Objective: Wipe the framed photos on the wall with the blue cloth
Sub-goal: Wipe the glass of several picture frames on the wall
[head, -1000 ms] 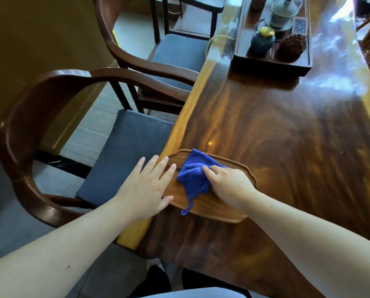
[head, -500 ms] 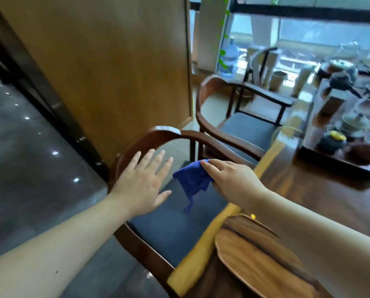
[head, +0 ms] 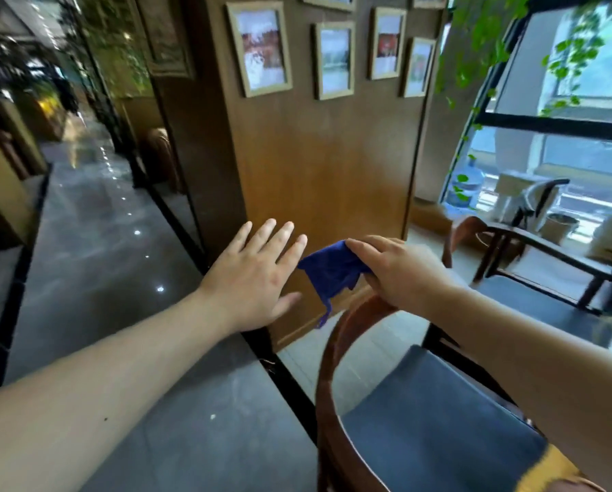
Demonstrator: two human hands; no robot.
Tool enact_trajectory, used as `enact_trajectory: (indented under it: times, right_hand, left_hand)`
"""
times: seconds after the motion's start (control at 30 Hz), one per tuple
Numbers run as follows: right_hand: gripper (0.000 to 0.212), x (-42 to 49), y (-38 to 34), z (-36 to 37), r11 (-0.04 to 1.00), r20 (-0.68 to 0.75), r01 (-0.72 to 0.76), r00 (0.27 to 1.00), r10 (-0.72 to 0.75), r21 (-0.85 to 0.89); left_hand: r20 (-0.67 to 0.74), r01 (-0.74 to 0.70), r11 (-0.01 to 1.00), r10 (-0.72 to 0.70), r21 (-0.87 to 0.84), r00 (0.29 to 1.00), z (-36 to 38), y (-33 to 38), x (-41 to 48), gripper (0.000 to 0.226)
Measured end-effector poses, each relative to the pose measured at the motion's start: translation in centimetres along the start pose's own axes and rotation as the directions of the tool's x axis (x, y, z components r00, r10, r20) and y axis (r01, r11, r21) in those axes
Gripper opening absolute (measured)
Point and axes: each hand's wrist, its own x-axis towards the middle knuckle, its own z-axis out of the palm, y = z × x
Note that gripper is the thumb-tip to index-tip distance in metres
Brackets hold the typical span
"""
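My right hand grips the blue cloth, which hangs crumpled in the air in front of a brown wooden wall panel. My left hand is held out flat just left of the cloth, fingers spread, holding nothing. High on the panel hang several light-framed photos: one at the left, one in the middle, another right of it and a smaller one at the right. Both hands are well below the frames.
A wooden armchair with a blue seat cushion stands directly below my right arm, between me and the panel. A second chair sits at the right by the window. Dark glossy floor stretches away on the left.
The view has swung up and left from the table to the wall panel. My right hand lifted the blue cloth off the wooden tray and carried it over the chair; the left hand moved along, open.
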Motion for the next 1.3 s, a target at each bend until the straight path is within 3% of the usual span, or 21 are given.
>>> enact_trajectory:
  times: [0.2, 0.5, 1.3]
  right_hand:
    - [0.047, 7.3, -3.5, -0.9, 0.999, -0.068, 0.007, 0.998, -0.01, -0.035]
    - [0.044, 16.2, -2.1, 0.8, 0.998, -0.094, -0.027, 0.995, 0.022, -0.05]
    - [0.045, 46.5, 13.3, 12.7, 0.979, -0.257, -0.188, 0.945, 0.201, 0.073]
  left_hand:
    - [-0.019, 0.023, 0.999, -0.023, 0.031, 1.0, -0.4, -7.8, -0.8, 0.082]
    - [-0.067, 0.071, 0.997, -0.068, 0.036, 0.995, 0.8, -16.1, 3.4, 0.082]
    - [-0.254, 0.063, 0.972, -0.003, 0.226, 0.967, 9.9, -39.3, 31.0, 0.08]
